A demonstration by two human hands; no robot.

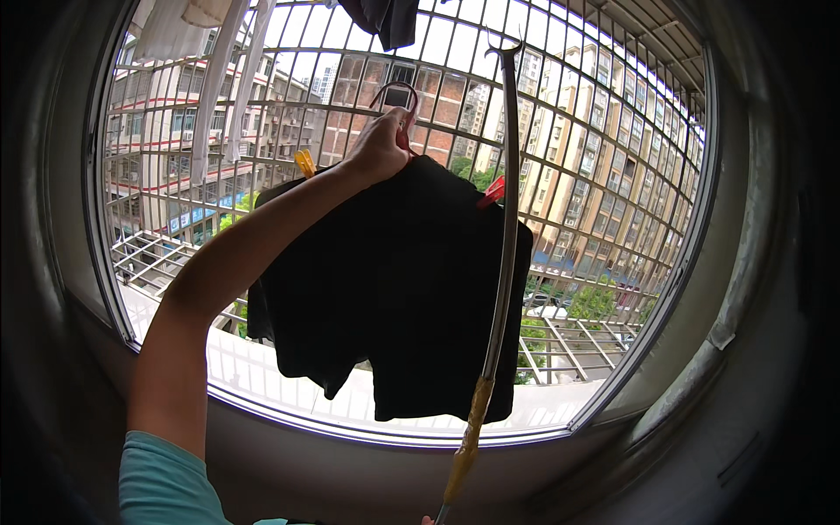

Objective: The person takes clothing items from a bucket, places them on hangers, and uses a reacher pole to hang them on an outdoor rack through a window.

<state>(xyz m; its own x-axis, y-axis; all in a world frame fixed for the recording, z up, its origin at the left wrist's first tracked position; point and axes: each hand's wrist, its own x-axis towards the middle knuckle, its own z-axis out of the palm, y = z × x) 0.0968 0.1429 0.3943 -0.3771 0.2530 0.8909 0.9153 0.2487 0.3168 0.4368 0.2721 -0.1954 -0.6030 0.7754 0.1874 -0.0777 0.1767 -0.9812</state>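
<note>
Raised in front of the window, my left hand (384,146) is closed around the neck of a red clothes hanger (412,105), just below its hook. A dark pair of shorts (394,282) hangs from it, with a yellow clothes peg (304,164) at the left of the waist and a red clothes peg (492,192) at the right. At the bottom edge, only a fingertip of my right hand (428,520) shows, against the lower end of a metal clothes pole (508,197). The pole has a forked tip and tan wrapping, and passes in front of the shorts' right side.
A metal window frame (663,321) surrounds the opening, with a barred window cage (558,118) beyond it. White cloths (220,85) hang at upper left and a dark garment (387,23) at top centre. A pipe (695,367) runs along the right wall.
</note>
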